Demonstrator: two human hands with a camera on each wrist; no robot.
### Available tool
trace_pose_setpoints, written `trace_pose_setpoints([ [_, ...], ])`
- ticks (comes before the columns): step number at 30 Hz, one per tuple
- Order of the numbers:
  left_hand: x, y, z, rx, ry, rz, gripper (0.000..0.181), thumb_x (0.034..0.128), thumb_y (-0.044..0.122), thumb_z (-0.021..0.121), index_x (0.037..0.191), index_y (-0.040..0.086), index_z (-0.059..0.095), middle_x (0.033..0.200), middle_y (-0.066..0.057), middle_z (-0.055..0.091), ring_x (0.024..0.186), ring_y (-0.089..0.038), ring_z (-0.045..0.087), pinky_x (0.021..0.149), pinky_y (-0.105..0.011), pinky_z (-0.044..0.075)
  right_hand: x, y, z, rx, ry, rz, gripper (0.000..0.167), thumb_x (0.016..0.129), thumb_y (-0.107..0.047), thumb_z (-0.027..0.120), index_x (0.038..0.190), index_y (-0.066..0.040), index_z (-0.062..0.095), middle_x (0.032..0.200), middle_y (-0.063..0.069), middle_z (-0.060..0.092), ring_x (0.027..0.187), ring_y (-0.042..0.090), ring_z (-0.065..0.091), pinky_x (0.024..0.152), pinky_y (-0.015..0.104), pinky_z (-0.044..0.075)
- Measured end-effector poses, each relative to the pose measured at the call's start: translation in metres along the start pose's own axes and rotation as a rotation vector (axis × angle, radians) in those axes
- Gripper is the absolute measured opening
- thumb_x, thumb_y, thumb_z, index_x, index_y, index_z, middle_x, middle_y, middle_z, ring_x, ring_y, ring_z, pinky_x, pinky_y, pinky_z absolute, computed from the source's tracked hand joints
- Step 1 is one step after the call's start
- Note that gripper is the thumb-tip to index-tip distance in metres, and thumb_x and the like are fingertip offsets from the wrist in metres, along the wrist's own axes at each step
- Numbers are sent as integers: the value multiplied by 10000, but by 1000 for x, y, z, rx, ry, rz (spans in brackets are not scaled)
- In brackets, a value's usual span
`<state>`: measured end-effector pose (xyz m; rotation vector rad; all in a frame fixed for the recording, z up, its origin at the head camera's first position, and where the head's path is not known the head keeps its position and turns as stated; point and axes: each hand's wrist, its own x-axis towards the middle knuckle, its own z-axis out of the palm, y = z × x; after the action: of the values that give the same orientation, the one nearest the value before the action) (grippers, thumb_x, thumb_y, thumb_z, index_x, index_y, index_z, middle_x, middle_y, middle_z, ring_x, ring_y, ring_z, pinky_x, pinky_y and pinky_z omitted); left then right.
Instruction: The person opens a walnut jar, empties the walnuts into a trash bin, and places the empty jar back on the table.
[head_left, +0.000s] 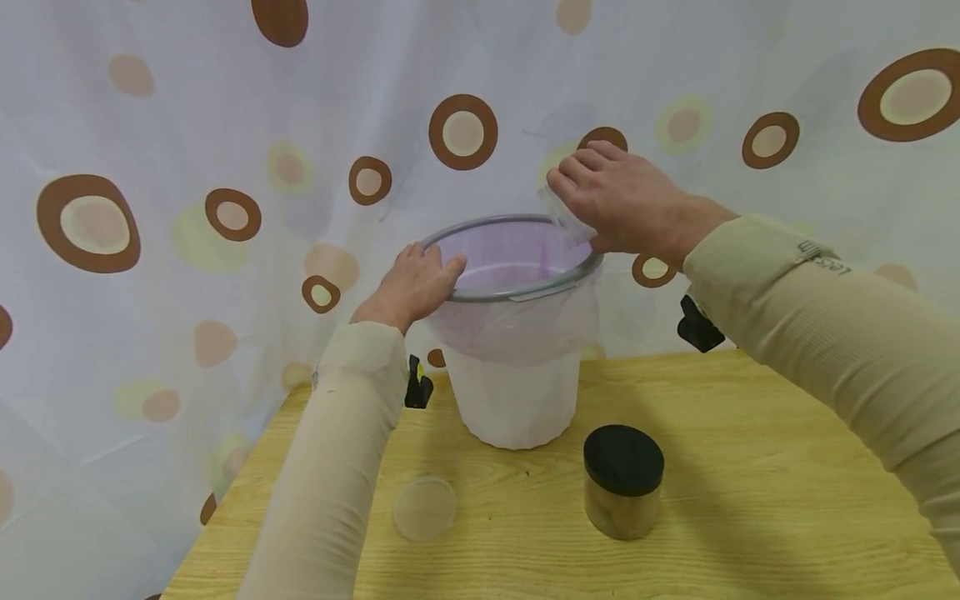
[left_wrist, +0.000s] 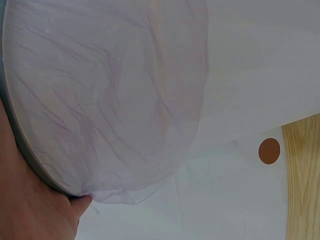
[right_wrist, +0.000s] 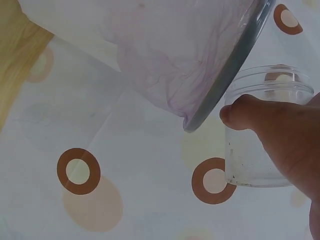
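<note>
Clear jar: tilted beside the bin's rim, lidless, a few specks near its base.
Right hand: thumb and fingers wrapped round the jar's side, seemingly so its mouth stays uncovered.
White bin: upright on the table, between the two hands.
Purplish liner: folded over the grey rim, presumably to keep it from slipping inside.
Left hand: grips the rim opposite the jar, likely steadying bin and liner.
Clear disc: lies flat, apart from the bin, perhaps the jar's lid.
Black-lidded container: stands closed nearby, untouched.
</note>
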<state>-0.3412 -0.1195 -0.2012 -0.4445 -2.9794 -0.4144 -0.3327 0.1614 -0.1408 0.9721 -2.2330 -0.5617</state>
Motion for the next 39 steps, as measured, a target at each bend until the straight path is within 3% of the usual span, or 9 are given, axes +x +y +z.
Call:
trace_pose_setpoints([
  [2, 0, 0, 0, -2, -3, -2, 719, 1045, 474, 229, 1538, -48, 258, 1629, -224, 197, 1543, -350, 87, 1265, -418, 68, 1, 1, 2, -40, 31, -37, 698, 616, -105, 898, 1124, 75, 455, 1112, 222, 547, 1078, 396, 481, 1089, 473, 351],
  [7, 0, 0, 0, 0, -7, -2, 722, 1045, 475, 227, 1538, -52, 253, 1629, -229, 191, 1543, -348, 91, 1265, -409, 67, 2, 2, 11, -177, 142, -157, 438, 740, 6, 740, 1095, 71, 492, 1013, 207, 560, 951, 361, 483, 955, 435, 391],
  [9, 1, 0, -1, -1, -1, -1, 725, 1044, 478, 226, 1538, -51, 253, 1630, -229, 188, 1542, -347, 93, 1265, -409, 73, 3, 3, 12, -230, 162, -200, 365, 790, 42, 680, 1113, 68, 510, 1014, 204, 564, 950, 357, 482, 967, 428, 402],
  [14, 1, 0, -1, 2, 0, 4, 723, 1043, 476, 226, 1538, -50, 255, 1631, -222, 193, 1543, -345, 90, 1265, -408, 67, 4, 5, 11, -336, 167, -265, 425, 806, 66, 688, 1190, 59, 506, 1088, 210, 557, 1064, 371, 493, 1071, 446, 390],
  [26, 1, 1, -1, -3, -5, -7, 722, 1042, 479, 230, 1543, -40, 252, 1635, -213, 186, 1543, -344, 87, 1264, -418, 80, 5, 0, 9, -386, 93, -237, 685, 706, 8, 807, 1298, 36, 462, 1275, 222, 536, 1270, 385, 468, 1167, 473, 323],
  [32, 1, 0, -1, -11, -2, -9, 721, 1042, 482, 231, 1547, -33, 248, 1638, -211, 176, 1544, -340, 84, 1264, -415, 80, 7, 2, 6, -302, 155, -165, 646, 726, 102, 744, 1303, 44, 461, 1301, 211, 527, 1302, 383, 443, 1190, 468, 298],
  [39, 0, 0, -2, -15, 2, -9, 712, 1043, 476, 232, 1541, -31, 266, 1635, -205, 193, 1542, -340, 92, 1263, -419, 91, 5, 0, 12, -395, 113, -214, 655, 726, 65, 773, 1301, 17, 462, 1282, 194, 539, 1287, 353, 471, 1194, 454, 298],
])
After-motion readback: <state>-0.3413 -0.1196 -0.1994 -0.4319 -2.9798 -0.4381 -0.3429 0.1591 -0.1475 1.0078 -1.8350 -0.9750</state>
